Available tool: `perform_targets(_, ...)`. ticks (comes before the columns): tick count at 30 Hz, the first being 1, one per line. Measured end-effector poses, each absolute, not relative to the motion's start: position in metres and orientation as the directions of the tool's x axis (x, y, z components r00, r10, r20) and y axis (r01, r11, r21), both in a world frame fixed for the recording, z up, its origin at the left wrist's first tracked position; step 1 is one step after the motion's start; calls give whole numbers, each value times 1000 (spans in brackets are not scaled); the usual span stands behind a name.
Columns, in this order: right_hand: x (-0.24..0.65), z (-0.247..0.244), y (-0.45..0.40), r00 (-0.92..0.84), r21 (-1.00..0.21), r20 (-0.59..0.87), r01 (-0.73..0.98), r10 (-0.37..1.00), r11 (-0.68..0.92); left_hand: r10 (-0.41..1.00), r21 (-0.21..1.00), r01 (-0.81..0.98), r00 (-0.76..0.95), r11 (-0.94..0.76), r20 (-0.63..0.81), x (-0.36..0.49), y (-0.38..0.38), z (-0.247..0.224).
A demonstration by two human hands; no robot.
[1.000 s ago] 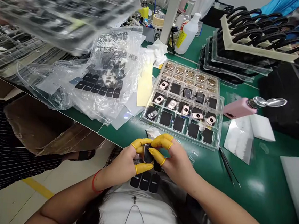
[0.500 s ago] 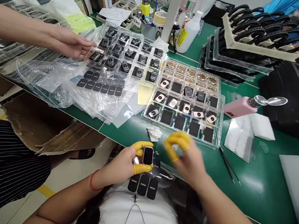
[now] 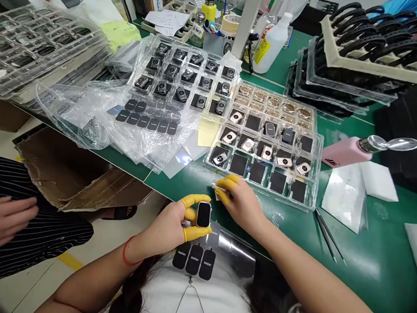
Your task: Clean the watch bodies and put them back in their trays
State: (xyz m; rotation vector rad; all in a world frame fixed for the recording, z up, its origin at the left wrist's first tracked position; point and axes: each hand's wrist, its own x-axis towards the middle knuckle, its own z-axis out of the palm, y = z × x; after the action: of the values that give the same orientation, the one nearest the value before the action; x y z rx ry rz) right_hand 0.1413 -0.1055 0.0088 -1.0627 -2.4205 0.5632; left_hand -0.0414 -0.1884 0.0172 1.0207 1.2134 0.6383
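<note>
My left hand wears yellow finger cots and grips a smartwatch case by its edges, its dark screen facing up. Close to it, my right hand, also with yellow finger cots, pinches a crumpled white wipe at the table's front edge. Below the watch, a clear sheet with black "hello!" screen films lies against my body. Beyond my hands sits a clear tray holding several watch cases, some pink, with several black-lined compartments bare.
A second tray of dark watch cases stands farther back beside crumpled clear plastic. At right are tweezers, a pink pump bottle and stacked trays of black bands. A co-worker's hand shows at far left.
My right hand has moved down and left and closed on the white wipe. The co-worker's hand has left the dark-watch tray and now hangs lower at the left. My left hand still holds the watch.
</note>
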Motion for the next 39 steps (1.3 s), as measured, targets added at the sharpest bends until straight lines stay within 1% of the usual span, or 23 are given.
perform_targets(2, 140, 19, -118, -645, -577, 338, 433, 685, 693, 865, 900, 101, 249, 423, -435, -43, -189, 16)
perform_targets(4, 139, 28, -130, -704, -539, 435, 296, 561, 789, 883, 918, 131, 253, 373, -395, -44, -188, 17)
perform_targets(5, 137, 30, -134, -717, -518, 461, 262, 524, 814, 892, 928, 147, 258, 344, -371, -44, -187, 18)
perform_targets(6, 136, 31, -136, -713, -508, 474, 259, 517, 822, 899, 935, 156, 261, 320, -351, -44, -186, 19)
perform_targets(9, 131, 32, -138, -658, -526, 481, 312, 580, 791, 907, 939, 132, 247, 317, -341, -45, -184, 20)
perform_targets(11, 129, 32, -139, -674, -518, 480, 299, 562, 801, 903, 936, 131, 251, 325, -349, -46, -183, 19)
perform_targets(13, 127, 32, -140, -708, -480, 482, 280, 516, 831, 902, 941, 145, 271, 307, -336, -47, -183, 18)
perform_targets(15, 126, 30, -134, -694, -452, 481, 328, 536, 830, 894, 939, 144, 291, 313, -342, -45, -184, 18)
perform_targets(16, 126, 29, -129, -670, -462, 468, 369, 575, 806, 887, 934, 133, 291, 332, -357, -45, -184, 19)
perform_targets(18, 131, 26, -116, -598, -536, 408, 455, 690, 711, 882, 920, 85, 262, 383, -392, -44, -185, 22)
perform_targets(19, 135, 26, -110, -557, -586, 360, 489, 749, 646, 888, 917, 51, 233, 397, -397, -44, -185, 23)
perform_targets(21, 145, 26, -103, -494, -665, 249, 538, 833, 518, 918, 928, -14, 158, 372, -365, -47, -187, 24)
perform_targets(23, 154, 29, -102, -502, -711, 141, 548, 853, 440, 949, 952, -35, 101, 305, -300, -51, -188, 23)
perform_targets(25, 159, 32, -107, -562, -761, 37, 520, 827, 387, 966, 970, -22, 100, 241, -238, -54, -189, 20)
perform_targets(27, 160, 34, -112, -603, -807, -31, 485, 797, 336, 972, 979, -12, 121, 205, -202, -56, -190, 17)
perform_targets(29, 159, 35, -115, -615, -820, -54, 477, 786, 317, 972, 981, -4, 137, 194, -192, -56, -190, 15)
perform_targets(31, 156, 35, -116, -620, -804, -42, 487, 784, 342, 969, 979, -1, 144, 205, -203, -56, -189, 15)
perform_targets(35, 152, 39, -118, -645, -783, -12, 481, 764, 393, 951, 962, -22, 154, 273, -267, -54, -186, 16)
perform_targets(37, 151, 42, -121, -656, -808, -4, 447, 755, 383, 938, 948, -21, 150, 319, -313, -54, -185, 16)
perform_targets(39, 151, 46, -121, -651, -864, -4, 385, 759, 326, 926, 934, -29, 141, 357, -350, -54, -183, 16)
